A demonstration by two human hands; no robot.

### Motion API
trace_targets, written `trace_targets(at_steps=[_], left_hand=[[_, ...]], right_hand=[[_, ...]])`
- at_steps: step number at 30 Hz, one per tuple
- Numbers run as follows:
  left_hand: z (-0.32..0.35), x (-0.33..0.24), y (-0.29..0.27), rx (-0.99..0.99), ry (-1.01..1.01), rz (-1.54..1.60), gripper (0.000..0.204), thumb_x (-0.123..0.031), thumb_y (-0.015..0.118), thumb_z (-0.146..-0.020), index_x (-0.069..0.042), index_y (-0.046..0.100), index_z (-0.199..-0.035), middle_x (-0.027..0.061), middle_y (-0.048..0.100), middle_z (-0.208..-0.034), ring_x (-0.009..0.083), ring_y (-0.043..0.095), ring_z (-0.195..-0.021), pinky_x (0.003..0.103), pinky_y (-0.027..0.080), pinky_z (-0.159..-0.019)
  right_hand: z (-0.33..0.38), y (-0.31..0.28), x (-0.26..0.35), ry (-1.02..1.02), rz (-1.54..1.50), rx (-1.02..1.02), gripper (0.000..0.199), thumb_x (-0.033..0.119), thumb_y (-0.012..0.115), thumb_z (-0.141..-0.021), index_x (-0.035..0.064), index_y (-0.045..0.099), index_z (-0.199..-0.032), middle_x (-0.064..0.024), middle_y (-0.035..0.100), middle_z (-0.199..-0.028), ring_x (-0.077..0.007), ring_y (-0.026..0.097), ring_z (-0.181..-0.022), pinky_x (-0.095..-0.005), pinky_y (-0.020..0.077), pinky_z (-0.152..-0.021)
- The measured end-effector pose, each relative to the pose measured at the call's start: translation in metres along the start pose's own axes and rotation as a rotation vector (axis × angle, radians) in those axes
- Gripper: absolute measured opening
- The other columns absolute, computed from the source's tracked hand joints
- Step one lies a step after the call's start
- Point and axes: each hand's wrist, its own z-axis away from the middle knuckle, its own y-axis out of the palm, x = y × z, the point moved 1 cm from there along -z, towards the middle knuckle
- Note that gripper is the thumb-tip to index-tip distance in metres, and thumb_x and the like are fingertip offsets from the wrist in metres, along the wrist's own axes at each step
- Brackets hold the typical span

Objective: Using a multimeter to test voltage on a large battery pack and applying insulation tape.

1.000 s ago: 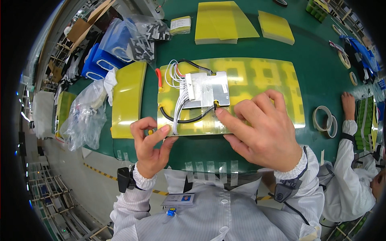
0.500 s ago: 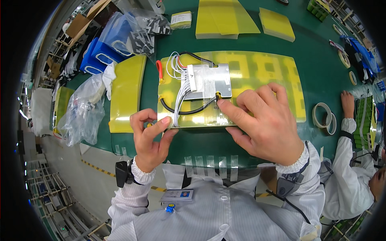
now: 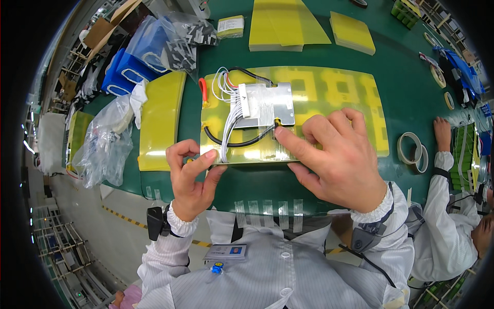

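Note:
A flat battery pack [image 3: 355,129] faced with a translucent yellow sheet lies before me. Strips of clear tape cross the silver circuit board [image 3: 283,98] on its top. White wires [image 3: 234,116] run from the board's connector [image 3: 244,101] to the near edge, and a black cable [image 3: 242,144] loops beside them. At the near left corner, my left hand [image 3: 191,180] has finger and thumb closed on the pack's edge by the wires. My right hand [image 3: 342,159] presses its index fingertip beside the cable's end at the board corner, thumb against the near edge; its other fingers are bent.
Yellow sheets [image 3: 162,123] are stacked left of the pack, beside a crumpled plastic bag [image 3: 110,139]. More sheets [image 3: 283,26] lie at the back. Tape rolls [image 3: 410,149] sit at right, near a co-worker's arm [image 3: 437,180]. Cut tape strips [image 3: 283,213] hang from the near table edge.
The whole view has shifted slightly. Both hands keep nearly the same places on the pack, and my right index fingertip stays by the cable's end. Pink cloth now shows at the lower left.

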Motion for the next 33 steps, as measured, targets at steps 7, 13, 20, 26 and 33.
trace_targets(at_steps=[7,13,20,26,33], left_hand=[[0.000,0.001,0.000,0.006,0.005,0.002,0.056,-0.001,0.084,-0.076,-0.018,0.064,-0.125,0.0125,0.049,-0.113,0.0248,0.049,-0.095,0.036,0.044,-0.080],[0.000,0.001,0.000,-0.004,0.007,0.010,0.055,-0.002,0.084,-0.076,-0.018,0.064,-0.125,0.0125,0.049,-0.113,0.0249,0.049,-0.094,0.036,0.043,-0.080],[-0.005,-0.004,-0.004,-0.016,0.012,-0.014,0.053,-0.003,0.084,-0.074,-0.017,0.066,-0.122,0.0124,0.051,-0.110,0.0260,0.050,-0.093,0.037,0.044,-0.080],[-0.009,-0.001,-0.011,0.052,0.066,-0.139,0.058,0.001,0.086,-0.070,-0.010,0.063,-0.122,0.0139,0.056,-0.110,0.0271,0.055,-0.097,0.036,0.045,-0.086],[-0.007,0.003,0.000,-0.113,0.071,-0.089,0.057,-0.016,0.087,-0.070,-0.013,0.064,-0.122,0.0069,0.065,-0.109,0.0266,0.058,-0.096,0.039,0.036,-0.088]], right_hand=[[-0.002,-0.001,-0.002,0.004,-0.024,0.037,0.050,0.015,0.082,-0.067,0.0171,0.070,-0.116,-0.0006,0.054,-0.090,-0.0235,0.053,-0.086,-0.0466,0.0389,-0.091],[-0.003,-0.003,-0.001,0.014,-0.033,0.048,0.052,0.016,0.083,-0.067,0.0163,0.069,-0.117,-0.0013,0.056,-0.092,-0.0250,0.054,-0.088,-0.0470,0.0388,-0.091],[-0.002,-0.002,-0.003,-0.019,-0.040,0.027,0.051,0.015,0.084,-0.065,0.0129,0.070,-0.114,-0.0025,0.058,-0.094,-0.0250,0.056,-0.089,-0.0469,0.0399,-0.091],[0.012,0.001,-0.009,-0.116,-0.151,-0.293,0.027,0.005,0.080,-0.069,0.0078,0.070,-0.094,-0.0039,0.061,-0.084,-0.0249,0.059,-0.076,-0.0432,0.0452,-0.083],[0.004,0.015,0.036,-0.265,-0.023,-0.319,0.030,0.005,0.077,-0.068,0.0046,0.072,-0.098,-0.0021,0.059,-0.082,-0.0221,0.057,-0.074,-0.0421,0.0436,-0.081]])
